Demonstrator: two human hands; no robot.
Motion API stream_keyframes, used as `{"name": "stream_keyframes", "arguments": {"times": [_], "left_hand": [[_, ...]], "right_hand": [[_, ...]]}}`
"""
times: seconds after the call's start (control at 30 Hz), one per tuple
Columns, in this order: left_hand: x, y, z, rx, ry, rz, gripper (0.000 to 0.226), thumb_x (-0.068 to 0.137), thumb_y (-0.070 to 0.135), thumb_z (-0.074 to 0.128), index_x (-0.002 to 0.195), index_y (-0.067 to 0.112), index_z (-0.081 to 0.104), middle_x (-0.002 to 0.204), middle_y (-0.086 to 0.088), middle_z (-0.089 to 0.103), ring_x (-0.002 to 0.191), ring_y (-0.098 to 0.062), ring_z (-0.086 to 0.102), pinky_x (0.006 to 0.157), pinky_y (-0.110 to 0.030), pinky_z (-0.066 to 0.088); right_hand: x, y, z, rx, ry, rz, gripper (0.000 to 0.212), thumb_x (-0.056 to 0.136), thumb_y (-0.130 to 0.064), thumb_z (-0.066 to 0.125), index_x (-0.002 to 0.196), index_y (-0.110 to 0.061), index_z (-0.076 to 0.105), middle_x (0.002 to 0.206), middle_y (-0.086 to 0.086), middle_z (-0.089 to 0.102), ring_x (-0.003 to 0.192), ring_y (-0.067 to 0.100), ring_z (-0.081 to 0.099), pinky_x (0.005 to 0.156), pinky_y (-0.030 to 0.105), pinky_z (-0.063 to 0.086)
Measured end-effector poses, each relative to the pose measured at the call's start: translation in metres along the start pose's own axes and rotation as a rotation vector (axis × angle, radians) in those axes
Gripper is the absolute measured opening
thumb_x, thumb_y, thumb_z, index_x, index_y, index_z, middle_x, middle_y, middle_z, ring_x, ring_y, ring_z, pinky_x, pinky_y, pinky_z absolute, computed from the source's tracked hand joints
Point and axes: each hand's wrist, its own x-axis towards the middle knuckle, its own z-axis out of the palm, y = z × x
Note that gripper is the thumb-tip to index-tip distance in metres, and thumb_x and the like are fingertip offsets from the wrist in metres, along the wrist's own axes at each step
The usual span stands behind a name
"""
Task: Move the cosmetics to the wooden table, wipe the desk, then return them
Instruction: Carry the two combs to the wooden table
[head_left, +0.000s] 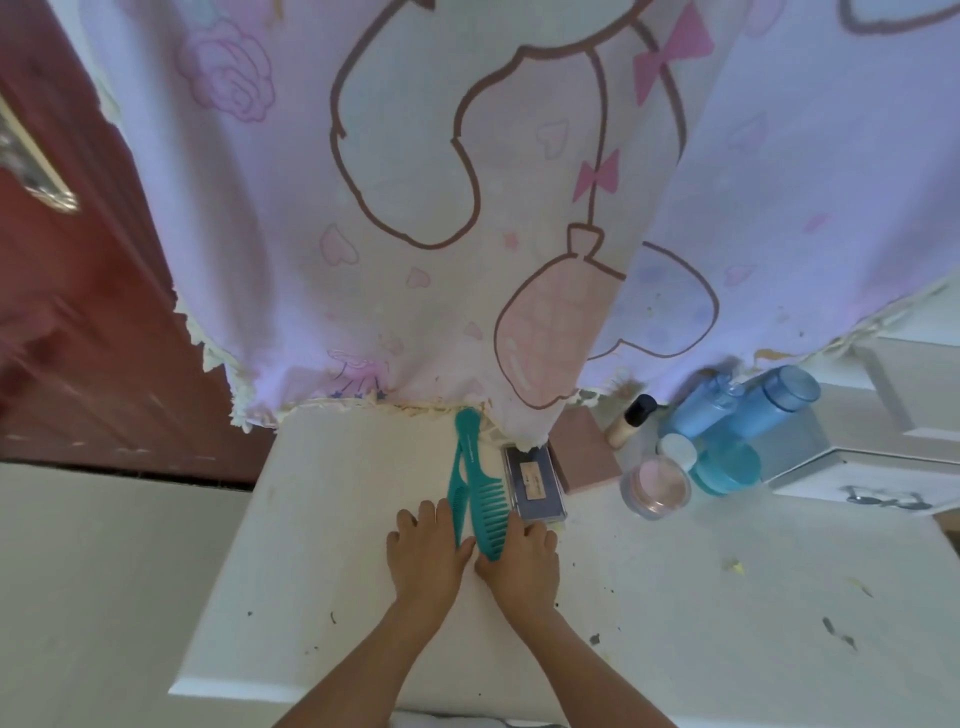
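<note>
I am clearing the counter (337, 571), left grip (426, 551) and right grip (522, 564) touching the combs (485, 499) beside the palette (535, 486), clamped or not I cannot tell, and lifting comes next.

Head camera looks steeply down onto desk (332, 525).

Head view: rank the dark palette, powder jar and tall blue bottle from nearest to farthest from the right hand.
1. The dark palette, just beyond the right hand.
2. The powder jar, farther right.
3. The tall blue bottle, far right at the back.
</note>
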Motion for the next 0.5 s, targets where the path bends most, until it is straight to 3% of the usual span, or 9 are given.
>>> {"name": "stream_keyframes", "arguments": {"times": [0.1, 0.2, 0.27, 0.5], "left_hand": [[0.005, 0.000, -0.001, -0.023, 0.042, 0.030, 0.040, 0.055, 0.029, 0.085, 0.082, 0.009, 0.063, 0.071, -0.005, 0.061, 0.059, -0.022, 0.057, 0.043, -0.027, 0.034], [0.010, -0.005, 0.002, -0.077, 0.004, -0.043, 0.027, 0.084, 0.027, 0.059, 0.102, 0.006, 0.057, 0.097, -0.010, 0.061, 0.085, -0.025, 0.058, 0.061, -0.031, 0.037], [0.011, -0.007, 0.003, -0.068, -0.033, -0.091, 0.026, 0.089, 0.027, 0.048, 0.105, 0.008, 0.054, 0.105, -0.008, 0.058, 0.095, -0.023, 0.055, 0.066, -0.029, 0.037], [0.007, -0.020, -0.006, -0.121, -0.118, -0.130, 0.025, 0.091, 0.023, 0.043, 0.105, 0.005, 0.053, 0.104, -0.010, 0.059, 0.090, -0.024, 0.060, 0.065, -0.029, 0.042]], "right_hand": [[0.001, 0.008, -0.002, -0.039, -0.128, 0.006, 0.060, 0.076, -0.031, 0.062, 0.126, -0.012, 0.035, 0.119, 0.009, 0.043, 0.109, 0.024, 0.041, 0.082, 0.027, 0.038], [0.003, 0.010, -0.004, -0.019, -0.154, -0.018, 0.057, 0.076, -0.031, 0.063, 0.123, -0.010, 0.038, 0.119, 0.009, 0.042, 0.110, 0.023, 0.041, 0.083, 0.028, 0.042], [0.005, 0.011, -0.006, -0.018, -0.155, -0.034, 0.052, 0.077, -0.029, 0.063, 0.119, -0.009, 0.041, 0.118, 0.010, 0.042, 0.109, 0.023, 0.041, 0.082, 0.029, 0.044], [0.008, 0.012, -0.011, -0.011, -0.176, -0.059, 0.046, 0.078, -0.026, 0.063, 0.115, -0.007, 0.045, 0.117, 0.010, 0.043, 0.103, 0.024, 0.047, 0.079, 0.031, 0.046]]}}
